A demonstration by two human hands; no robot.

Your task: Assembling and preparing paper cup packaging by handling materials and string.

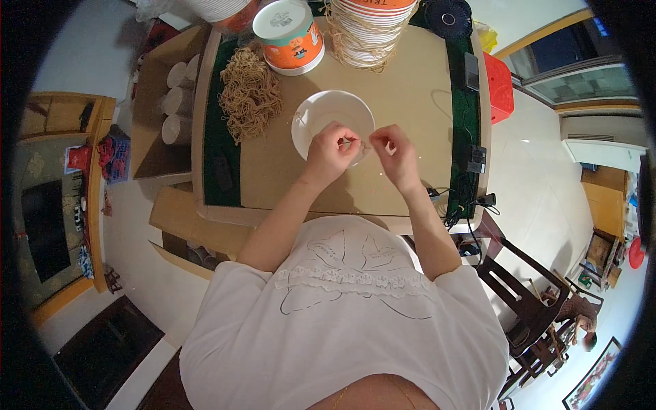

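Observation:
My left hand (330, 152) and my right hand (396, 154) are close together, thumbs and forefingers pinched. Between their fingertips runs what looks like a thin, pale cord (362, 145); its ends are hidden. Below my left hand stands an open white paper bucket (326, 108), partly covered by that hand. A heap of tan cords (249, 92) lies to its left. Farther off are an orange bucket with a white lid (287, 37) and a stack of paper buckets (369, 31) draped with loops of cord.
The table has a tan board (410, 102) over green matting. Black cables (461, 205) and adapters lie at its right edge, beside a red stool (499, 89). Cardboard boxes (157, 123) stand to the left, one holding white cups. A person (581, 318) is at the far right.

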